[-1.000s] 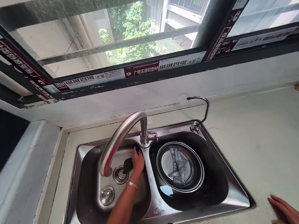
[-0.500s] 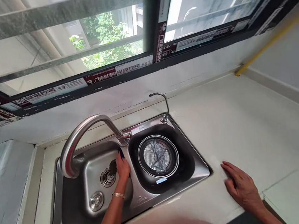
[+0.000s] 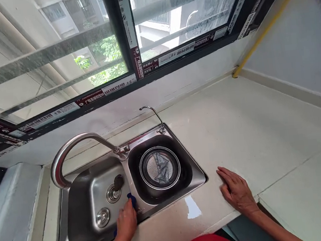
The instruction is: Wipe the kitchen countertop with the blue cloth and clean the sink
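Observation:
My left hand [image 3: 126,219] is closed on a blue cloth [image 3: 132,199], pressed to the near right wall and rim of the left basin [image 3: 83,203]. Most of the cloth is hidden under the fingers. Inside that basin, a dark, flat piece [image 3: 118,181] lies partly over the drain strainer [image 3: 113,193], and a round metal drain plug [image 3: 103,217] sits nearer to me. My right hand [image 3: 237,190] rests on the pale countertop to the right of the sink, its fingers stretched out, holding nothing.
The right basin [image 3: 192,176] holds a round dark pan [image 3: 159,168] with a crumpled grey mesh cloth [image 3: 162,169] in it. A large curved faucet [image 3: 74,142] arches over the left basin. A thin spout [image 3: 155,113] stands at the back corner. Beyond is a window [image 3: 129,36].
My left hand has moved with the blue cloth from the back of the divider toward the front of the left basin. The view has turned right; my right hand still rests on the counter.

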Action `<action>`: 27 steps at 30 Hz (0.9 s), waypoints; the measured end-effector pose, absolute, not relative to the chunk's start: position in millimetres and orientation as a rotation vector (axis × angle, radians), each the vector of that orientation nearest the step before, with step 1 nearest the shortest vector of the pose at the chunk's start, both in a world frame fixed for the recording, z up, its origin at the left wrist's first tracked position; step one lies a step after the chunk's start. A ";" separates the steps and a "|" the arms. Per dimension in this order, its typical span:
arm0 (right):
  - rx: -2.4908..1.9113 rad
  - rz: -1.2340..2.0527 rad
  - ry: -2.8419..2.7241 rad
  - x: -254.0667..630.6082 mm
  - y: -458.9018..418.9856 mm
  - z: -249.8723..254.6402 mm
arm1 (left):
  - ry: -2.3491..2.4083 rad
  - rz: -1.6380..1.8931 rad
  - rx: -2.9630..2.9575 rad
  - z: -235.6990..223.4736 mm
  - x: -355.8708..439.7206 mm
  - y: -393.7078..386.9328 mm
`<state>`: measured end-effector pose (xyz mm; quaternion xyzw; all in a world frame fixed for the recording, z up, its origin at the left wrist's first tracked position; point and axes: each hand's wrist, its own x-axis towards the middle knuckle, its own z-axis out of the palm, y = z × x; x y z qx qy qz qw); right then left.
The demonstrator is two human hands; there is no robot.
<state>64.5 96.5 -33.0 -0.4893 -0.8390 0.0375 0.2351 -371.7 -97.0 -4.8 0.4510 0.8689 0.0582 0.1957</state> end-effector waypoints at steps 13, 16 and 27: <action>-1.342 0.182 -2.254 61.0 97.7 -31.1 | 2.387 0.145 1.548 1.0 -374.3 -68.6; -1.330 0.210 -2.232 65.4 96.3 -32.7 | 2.532 0.248 1.458 -1.6 -385.3 -40.7; -1.688 1.606 -1.521 -100.6 101.0 -31.1 | 2.940 0.340 0.980 -15.8 -363.4 14.1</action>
